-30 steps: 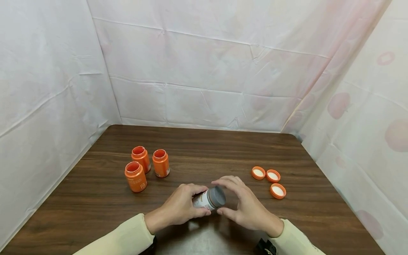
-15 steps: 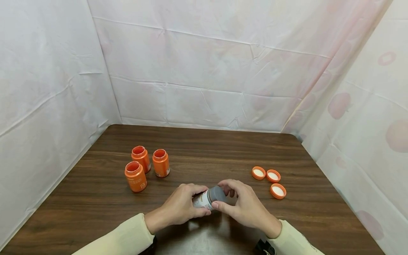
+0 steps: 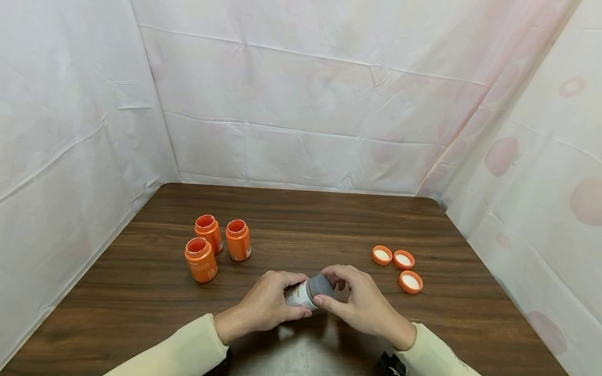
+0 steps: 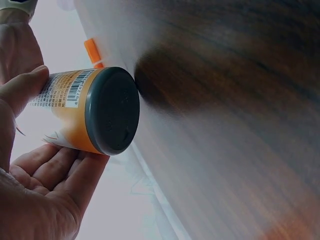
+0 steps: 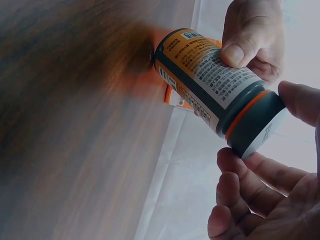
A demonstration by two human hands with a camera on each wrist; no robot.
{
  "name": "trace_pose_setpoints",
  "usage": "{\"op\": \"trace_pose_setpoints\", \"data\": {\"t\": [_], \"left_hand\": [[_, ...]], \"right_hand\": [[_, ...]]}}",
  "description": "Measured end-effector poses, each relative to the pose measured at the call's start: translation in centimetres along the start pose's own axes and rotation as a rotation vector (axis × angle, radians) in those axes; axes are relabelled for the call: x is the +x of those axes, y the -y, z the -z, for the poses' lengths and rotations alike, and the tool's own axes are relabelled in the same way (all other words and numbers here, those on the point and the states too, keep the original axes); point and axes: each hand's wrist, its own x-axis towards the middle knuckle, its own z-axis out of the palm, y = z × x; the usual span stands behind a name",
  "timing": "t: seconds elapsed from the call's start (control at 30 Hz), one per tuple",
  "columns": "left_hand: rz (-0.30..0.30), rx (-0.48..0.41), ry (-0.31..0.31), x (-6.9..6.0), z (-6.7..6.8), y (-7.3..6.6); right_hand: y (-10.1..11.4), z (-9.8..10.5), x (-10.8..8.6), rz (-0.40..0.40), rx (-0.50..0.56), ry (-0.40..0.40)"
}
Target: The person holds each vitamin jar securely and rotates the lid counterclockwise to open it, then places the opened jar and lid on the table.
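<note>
My left hand [image 3: 270,302] grips the body of a printed pill bottle [image 3: 298,296] near the front middle of the table. The bottle is tilted, its grey cap [image 3: 322,285] toward the right. With thumb and fingers, my right hand [image 3: 364,303] pinches that cap. In the right wrist view, an orange ring shows beneath the dark cap [image 5: 257,124], between it and the labelled body. The left wrist view shows the bottle's dark base [image 4: 114,111] close to the tabletop; I cannot tell whether it touches.
Three uncapped orange bottles [image 3: 201,262] stand upright at the left of the brown wooden table [image 3: 310,219]. Three orange lids [image 3: 411,282] with pale linings facing up lie on the right. Pale curtains [image 3: 291,94] hang behind and at both sides.
The right hand's thumb and fingers have come in from around the cap and now hold it. The left hand and bottle have stayed nearly still.
</note>
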Motion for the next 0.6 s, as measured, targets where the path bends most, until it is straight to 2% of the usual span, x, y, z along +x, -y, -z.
{"op": "trace_pose_setpoints", "data": {"t": [0.23, 0.6], "left_hand": [[-0.003, 0.009, -0.005, -0.01, 0.03, 0.05], [-0.009, 0.014, -0.002, -0.04, 0.15, 0.0]], "right_hand": [[-0.1, 0.24, 0.04, 0.081, -0.011, 0.008], [-0.06, 0.84, 0.14, 0.191, 0.034, 0.061]]}}
